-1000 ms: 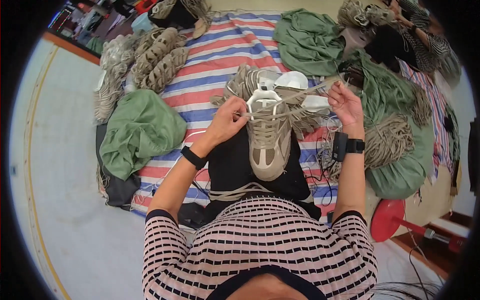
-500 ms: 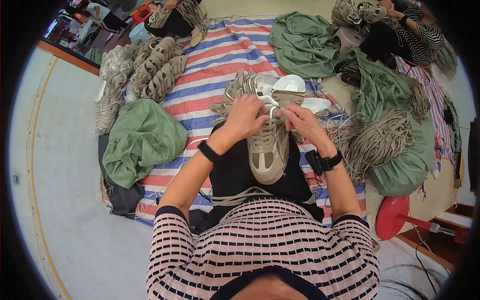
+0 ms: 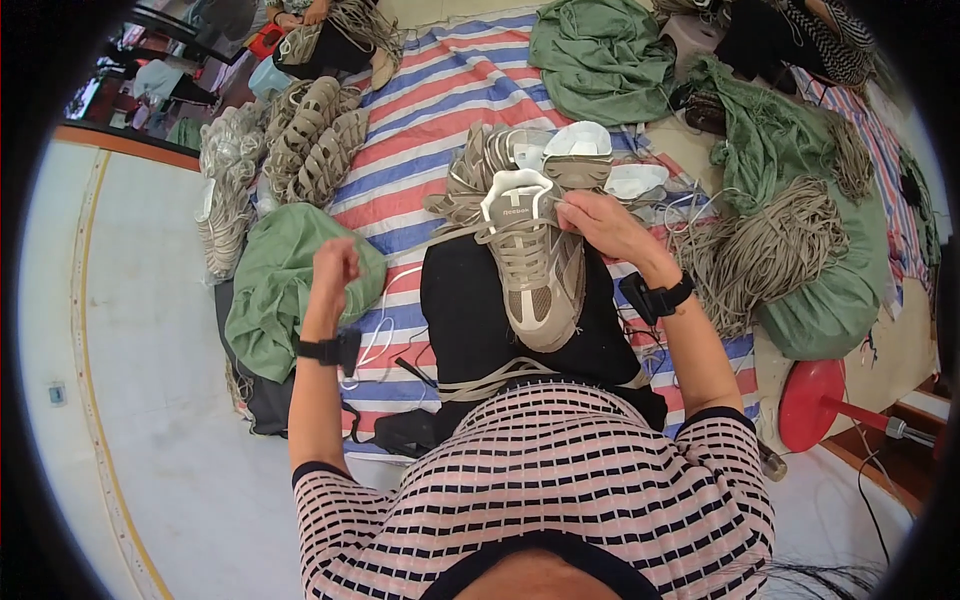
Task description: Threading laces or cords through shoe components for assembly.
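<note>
- A striped sheet (image 3: 410,170) is spread on the floor (image 3: 685,155).
- On this sheet lies a heap of beige shoes (image 3: 470,178).
- A green cloth (image 3: 600,65) lies partly on it.

Open room left of the shoe (image 3: 540,268) — a stretched lace (image 3: 432,241) crosses it.

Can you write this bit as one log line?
left hand: holding shoelace out leftward; right hand: at side of beige sneaker; sneaker: over lap, toe toward person

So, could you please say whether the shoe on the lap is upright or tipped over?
Upright: the shoe shows its laces, tongue and toe from above.
</note>
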Available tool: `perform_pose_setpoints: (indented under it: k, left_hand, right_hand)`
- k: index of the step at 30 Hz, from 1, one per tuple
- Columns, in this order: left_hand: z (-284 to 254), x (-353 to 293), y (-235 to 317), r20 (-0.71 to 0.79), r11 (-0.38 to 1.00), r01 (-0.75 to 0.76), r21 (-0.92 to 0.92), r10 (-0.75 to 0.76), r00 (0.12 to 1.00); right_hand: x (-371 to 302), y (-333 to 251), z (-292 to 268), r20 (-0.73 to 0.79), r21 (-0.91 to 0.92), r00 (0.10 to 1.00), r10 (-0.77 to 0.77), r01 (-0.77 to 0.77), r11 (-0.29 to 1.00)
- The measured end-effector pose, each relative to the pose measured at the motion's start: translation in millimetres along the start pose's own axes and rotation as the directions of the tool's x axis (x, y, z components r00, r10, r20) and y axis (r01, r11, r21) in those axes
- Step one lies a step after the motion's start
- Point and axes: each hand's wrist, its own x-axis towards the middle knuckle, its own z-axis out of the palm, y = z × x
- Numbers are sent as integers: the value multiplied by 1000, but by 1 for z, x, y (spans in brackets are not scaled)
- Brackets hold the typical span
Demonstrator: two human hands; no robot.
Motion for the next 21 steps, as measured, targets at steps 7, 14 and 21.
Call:
perform_pose_setpoints:
  k: [7,14,21]
  left_hand:
    - [80,-30,19,118,559,-588,585,659,743]
    - [206,-26,69,439,295,-881,370,780,445]
    - [220,-31,75,604,186,-889,419,674,426]
  right_hand:
    - [-9,-28,-12,194,174,927,321,-354,919]
    - [-1,-18,0,204,135,966,158,-188,973]
    - [6,-15,1,188,55,971,149,-161,985]
